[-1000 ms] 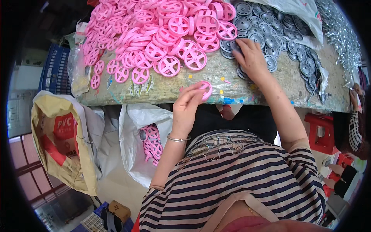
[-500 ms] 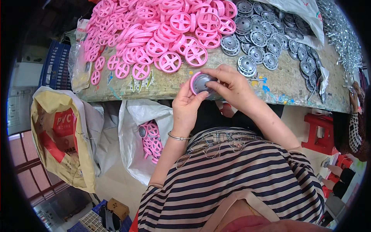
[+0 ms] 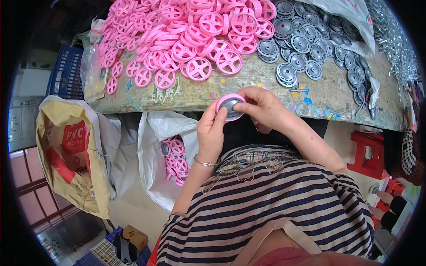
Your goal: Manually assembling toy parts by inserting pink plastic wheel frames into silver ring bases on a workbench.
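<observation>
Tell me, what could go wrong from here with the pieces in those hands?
The grey disc might sit crooked against the pink wheel if the left hand and right hand press unevenly.
Both pieces could slip and fall, perhaps off the table, as they seem held around its near edge.
The loose pile of pink wheels might slide if bumped.

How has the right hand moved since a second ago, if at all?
Yes. Judged against the table, the right hand has moved leftward and toward the body, from the grey discs to the pink wheel.
</observation>
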A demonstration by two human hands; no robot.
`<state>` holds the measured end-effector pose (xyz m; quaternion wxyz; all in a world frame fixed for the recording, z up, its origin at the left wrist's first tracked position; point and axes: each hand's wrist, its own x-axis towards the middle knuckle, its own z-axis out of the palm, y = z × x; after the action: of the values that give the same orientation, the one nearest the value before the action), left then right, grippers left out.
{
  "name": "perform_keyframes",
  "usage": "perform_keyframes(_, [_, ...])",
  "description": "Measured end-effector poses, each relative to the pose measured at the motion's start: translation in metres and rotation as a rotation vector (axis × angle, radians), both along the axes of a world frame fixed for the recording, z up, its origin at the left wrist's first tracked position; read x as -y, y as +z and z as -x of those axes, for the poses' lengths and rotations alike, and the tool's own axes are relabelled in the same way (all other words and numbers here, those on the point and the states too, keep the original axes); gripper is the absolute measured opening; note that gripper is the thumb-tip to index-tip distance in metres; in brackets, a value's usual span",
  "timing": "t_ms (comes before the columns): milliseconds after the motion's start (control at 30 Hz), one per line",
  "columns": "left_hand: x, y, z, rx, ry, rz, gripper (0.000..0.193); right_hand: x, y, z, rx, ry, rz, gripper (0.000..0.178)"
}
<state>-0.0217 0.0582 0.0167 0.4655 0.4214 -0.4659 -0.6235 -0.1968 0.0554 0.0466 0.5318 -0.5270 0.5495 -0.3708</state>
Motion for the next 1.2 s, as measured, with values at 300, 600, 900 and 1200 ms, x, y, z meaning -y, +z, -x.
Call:
perform_keyframes(300, [-0.006,-0.004,-0.026,0.168,0.237,0.105,0.03,0.014,-0.006,-0.011,-0.183,0.068,0.289,0.036])
perform_keyframes(600, [-0.063,-0.04,-0.19,1.113,0.432,0.225,0.031,0.086,-0.026,0.006,-0.792,-0.085,0.698,0.066])
perform_keyframes(900, [-0.016,-0.01,-0.059,0.096,0.167,0.234,0.048,0.04,0.006,-0.002,-0.394,0.057,0.728,0.062])
perform_keyframes(1200, [0.028,0.006,0.013,-0.229,-0.046,-0.113,0.028,0.027,-0.006,0.039,-0.262,0.027,0.458,0.028])
